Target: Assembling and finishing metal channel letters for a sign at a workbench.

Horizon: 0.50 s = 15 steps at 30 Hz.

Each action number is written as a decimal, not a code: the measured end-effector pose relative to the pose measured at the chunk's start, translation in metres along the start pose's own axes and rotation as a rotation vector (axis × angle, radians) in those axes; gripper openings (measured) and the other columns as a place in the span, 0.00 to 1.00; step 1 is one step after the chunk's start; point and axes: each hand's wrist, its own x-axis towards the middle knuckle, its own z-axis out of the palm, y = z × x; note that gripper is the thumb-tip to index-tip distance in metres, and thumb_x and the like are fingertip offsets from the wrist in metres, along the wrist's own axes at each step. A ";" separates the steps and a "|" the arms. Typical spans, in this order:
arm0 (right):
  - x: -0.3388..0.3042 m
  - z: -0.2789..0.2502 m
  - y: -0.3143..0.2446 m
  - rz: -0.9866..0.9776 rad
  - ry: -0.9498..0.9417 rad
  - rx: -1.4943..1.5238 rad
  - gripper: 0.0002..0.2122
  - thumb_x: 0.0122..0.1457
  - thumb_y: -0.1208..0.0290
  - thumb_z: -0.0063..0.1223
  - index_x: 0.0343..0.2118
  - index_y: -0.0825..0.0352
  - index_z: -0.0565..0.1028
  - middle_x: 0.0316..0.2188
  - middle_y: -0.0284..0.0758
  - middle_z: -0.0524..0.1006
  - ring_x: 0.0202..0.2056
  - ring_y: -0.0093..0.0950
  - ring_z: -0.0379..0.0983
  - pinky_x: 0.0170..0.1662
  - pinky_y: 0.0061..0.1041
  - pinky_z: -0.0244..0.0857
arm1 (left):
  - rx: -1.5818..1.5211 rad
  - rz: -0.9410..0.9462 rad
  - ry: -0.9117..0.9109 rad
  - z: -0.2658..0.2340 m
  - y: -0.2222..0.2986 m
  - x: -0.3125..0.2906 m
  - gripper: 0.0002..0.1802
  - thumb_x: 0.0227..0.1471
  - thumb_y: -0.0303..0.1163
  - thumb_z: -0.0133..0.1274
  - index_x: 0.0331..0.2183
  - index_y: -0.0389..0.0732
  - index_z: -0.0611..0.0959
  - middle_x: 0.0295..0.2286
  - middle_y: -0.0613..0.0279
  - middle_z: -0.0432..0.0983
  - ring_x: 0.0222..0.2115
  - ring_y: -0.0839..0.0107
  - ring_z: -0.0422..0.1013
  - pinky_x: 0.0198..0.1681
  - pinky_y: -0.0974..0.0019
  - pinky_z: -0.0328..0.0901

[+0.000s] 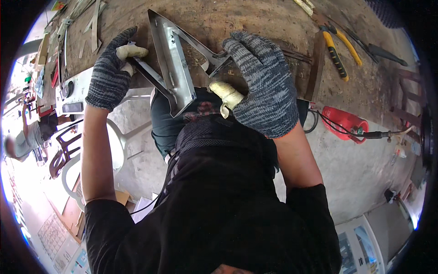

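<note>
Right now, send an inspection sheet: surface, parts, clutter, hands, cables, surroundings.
Surface: wooden bench, worn and stained.
Job's things: zigzag metal part, between the hands, overhanging the near edge.
Clutter: yellow-and-black-handled tool right; thin strips upper left.
Hands: both gloved; left hand at the part's left end, grip unclear; right hand at its right end, thumb spread.
Cables: black cable or hose, lower right.
Surroundings: red container right; white chair and another person left.
</note>
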 end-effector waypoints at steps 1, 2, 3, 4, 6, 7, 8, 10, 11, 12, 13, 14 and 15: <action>0.000 0.000 0.000 0.001 -0.007 0.001 0.31 0.47 0.57 0.74 0.54 0.64 0.78 0.52 0.43 0.77 0.56 0.44 0.71 0.63 0.44 0.61 | -0.005 -0.011 0.014 0.001 0.000 0.000 0.29 0.43 0.07 0.47 0.44 0.43 0.86 0.59 0.50 0.71 0.56 0.59 0.72 0.60 0.61 0.66; 0.000 0.000 0.000 0.001 -0.012 0.002 0.31 0.47 0.57 0.74 0.54 0.64 0.78 0.52 0.43 0.77 0.56 0.44 0.71 0.63 0.44 0.61 | -0.015 0.012 0.038 0.002 0.000 0.001 0.28 0.44 0.07 0.49 0.44 0.43 0.87 0.58 0.50 0.72 0.56 0.59 0.72 0.60 0.61 0.66; 0.000 0.000 0.000 -0.007 -0.013 0.006 0.31 0.47 0.58 0.73 0.54 0.64 0.78 0.52 0.43 0.77 0.55 0.44 0.72 0.63 0.44 0.61 | -0.019 0.014 0.058 0.004 0.000 0.001 0.27 0.45 0.08 0.50 0.44 0.43 0.87 0.57 0.50 0.73 0.56 0.59 0.72 0.60 0.61 0.66; 0.000 0.001 0.001 -0.018 -0.011 0.009 0.30 0.47 0.58 0.73 0.53 0.64 0.78 0.51 0.43 0.78 0.55 0.44 0.72 0.63 0.44 0.61 | -0.024 0.062 0.091 0.006 0.000 0.002 0.27 0.45 0.08 0.49 0.44 0.43 0.87 0.58 0.50 0.73 0.56 0.59 0.72 0.60 0.61 0.66; 0.001 0.003 0.002 -0.027 -0.013 0.002 0.29 0.47 0.59 0.73 0.52 0.64 0.79 0.51 0.42 0.78 0.54 0.44 0.73 0.62 0.44 0.62 | -0.020 0.096 0.153 0.011 -0.001 0.003 0.28 0.46 0.08 0.48 0.44 0.43 0.87 0.58 0.50 0.73 0.56 0.58 0.72 0.60 0.61 0.66; 0.001 0.004 0.002 -0.024 -0.017 -0.007 0.28 0.47 0.59 0.73 0.51 0.64 0.79 0.50 0.42 0.78 0.54 0.44 0.73 0.62 0.44 0.62 | -0.009 0.109 0.176 0.013 -0.001 0.004 0.28 0.46 0.08 0.48 0.45 0.43 0.87 0.58 0.49 0.73 0.56 0.58 0.72 0.61 0.61 0.66; 0.001 0.005 0.003 -0.016 -0.025 -0.018 0.27 0.47 0.59 0.73 0.50 0.64 0.80 0.49 0.42 0.79 0.53 0.44 0.73 0.61 0.44 0.63 | 0.008 0.105 0.201 0.015 0.000 0.005 0.28 0.47 0.08 0.47 0.45 0.43 0.87 0.58 0.49 0.72 0.56 0.57 0.73 0.61 0.61 0.66; 0.001 0.006 0.004 -0.033 -0.004 -0.031 0.26 0.47 0.60 0.72 0.49 0.64 0.80 0.48 0.42 0.79 0.52 0.44 0.74 0.61 0.45 0.63 | 0.009 0.088 0.210 0.015 0.003 0.007 0.27 0.50 0.09 0.46 0.46 0.43 0.86 0.57 0.49 0.73 0.55 0.59 0.73 0.61 0.62 0.65; 0.000 0.007 0.004 -0.041 0.005 -0.039 0.25 0.47 0.60 0.72 0.48 0.64 0.81 0.48 0.42 0.79 0.52 0.44 0.75 0.61 0.45 0.64 | -0.006 0.075 0.196 0.013 0.006 0.007 0.26 0.52 0.10 0.46 0.46 0.43 0.86 0.56 0.49 0.74 0.54 0.60 0.73 0.61 0.63 0.65; 0.001 0.007 0.004 -0.030 -0.025 -0.030 0.25 0.48 0.59 0.70 0.49 0.65 0.80 0.49 0.43 0.78 0.53 0.44 0.73 0.63 0.46 0.61 | -0.020 0.062 0.194 0.010 0.009 0.008 0.24 0.54 0.11 0.46 0.47 0.43 0.86 0.55 0.50 0.76 0.54 0.62 0.74 0.60 0.64 0.65; 0.001 0.006 0.004 -0.021 -0.056 -0.022 0.26 0.50 0.58 0.68 0.51 0.65 0.79 0.50 0.44 0.77 0.55 0.44 0.72 0.65 0.48 0.58 | -0.155 0.012 0.202 0.007 0.014 0.009 0.22 0.55 0.13 0.48 0.47 0.43 0.86 0.53 0.52 0.77 0.52 0.64 0.75 0.58 0.66 0.66; 0.001 0.006 0.003 -0.005 -0.087 -0.013 0.26 0.51 0.57 0.67 0.52 0.66 0.79 0.52 0.45 0.76 0.56 0.44 0.70 0.67 0.49 0.55 | -0.292 -0.037 0.222 0.005 0.020 0.008 0.20 0.57 0.15 0.49 0.47 0.42 0.86 0.50 0.53 0.79 0.50 0.67 0.76 0.56 0.67 0.68; 0.002 0.007 0.003 0.001 -0.087 -0.031 0.25 0.50 0.58 0.67 0.51 0.65 0.79 0.50 0.44 0.77 0.55 0.44 0.71 0.66 0.49 0.56 | -0.431 -0.086 0.242 0.004 0.027 0.009 0.18 0.59 0.18 0.51 0.47 0.42 0.86 0.48 0.55 0.81 0.48 0.69 0.76 0.54 0.68 0.69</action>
